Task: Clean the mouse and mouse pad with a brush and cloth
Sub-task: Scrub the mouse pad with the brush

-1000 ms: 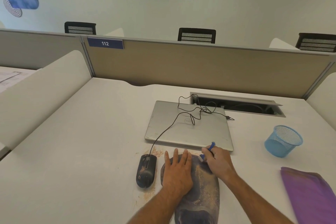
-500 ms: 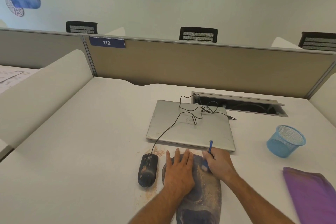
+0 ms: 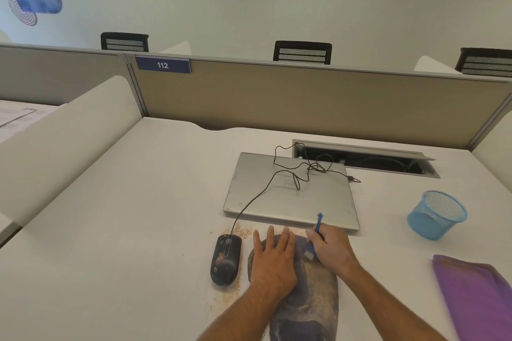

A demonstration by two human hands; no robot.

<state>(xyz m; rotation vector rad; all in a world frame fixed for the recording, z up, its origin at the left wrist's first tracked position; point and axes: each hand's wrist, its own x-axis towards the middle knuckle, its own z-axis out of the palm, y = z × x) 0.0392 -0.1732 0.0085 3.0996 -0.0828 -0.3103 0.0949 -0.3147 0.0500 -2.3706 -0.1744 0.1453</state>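
fingers [image 3: 314, 238] round brush [image 3: 318, 225], pad [image 3: 315, 293] edge

Brushed-metal laptop [image 3: 291, 196], mesh cup [image 3: 437, 214], soft purple cloth [image 3: 476, 293].

left hand [image 3: 273, 259] flat (fingers straight), right hand [image 3: 333, 250] fingers curled in grip

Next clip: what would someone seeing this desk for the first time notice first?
Probably the two hands at the near edge: the left hand lies flat on the dusty mouse pad while the right hand works a blue brush on it. The grimy mouse sits just left, and a purple cloth lies far right.
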